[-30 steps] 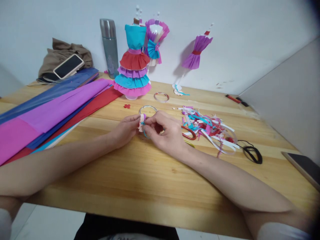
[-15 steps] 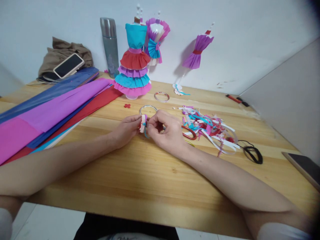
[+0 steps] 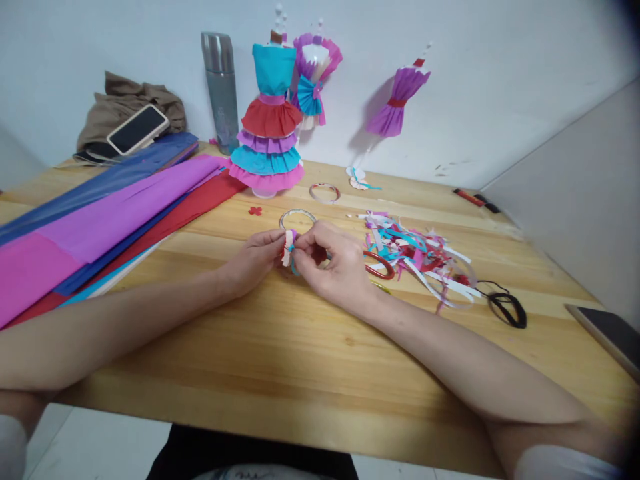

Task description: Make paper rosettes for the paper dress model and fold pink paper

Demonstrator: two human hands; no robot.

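My left hand pinches a small folded paper piece in white, red and purple. A thin blue strip runs around it and hangs below. On the right side, my right hand has thumb and forefinger pressed together at the blue strip, against the paper piece. Just behind the hands lies a silvery ring, partly covered by my right hand. A red loop, like a scissors handle, shows beside that hand. A red paper flower rests beyond my left hand.
Coloured paper sheets cover the left. Behind stand a paper-dressed figure, two more and a flask. Paper scraps, a black cord and a phone lie right. Another phone rests on brown cloth.
The hanging blue strip's end has drawn in closer to my right fingertips and now looks curled. Both hands stay nearly in place; the view has shifted very slightly.
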